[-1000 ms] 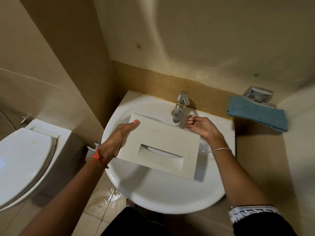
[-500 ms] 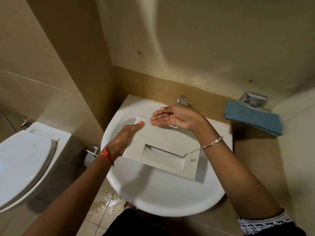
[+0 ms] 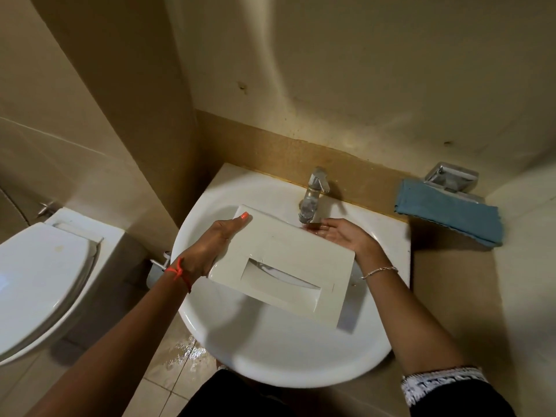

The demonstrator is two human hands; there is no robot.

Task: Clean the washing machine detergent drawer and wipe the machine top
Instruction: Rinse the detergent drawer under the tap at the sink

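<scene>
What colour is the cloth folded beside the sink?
The cloth is dusty blue, clearest in the head view.

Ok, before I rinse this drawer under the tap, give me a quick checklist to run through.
1. Detergent drawer held over the sink basin: ok.
2. Left hand grips the drawer's left end, thumb on top: ok.
3. Right hand free, palm up below the tap spout: ok.
4. Water running: cannot tell.
5. Drawer compartments turned toward the spout: cannot tell, only the front panel shows.
6. Blue cloth at hand, right of the sink: ok.
7. Floor below the basin dry: not ok, wet patch.
</scene>
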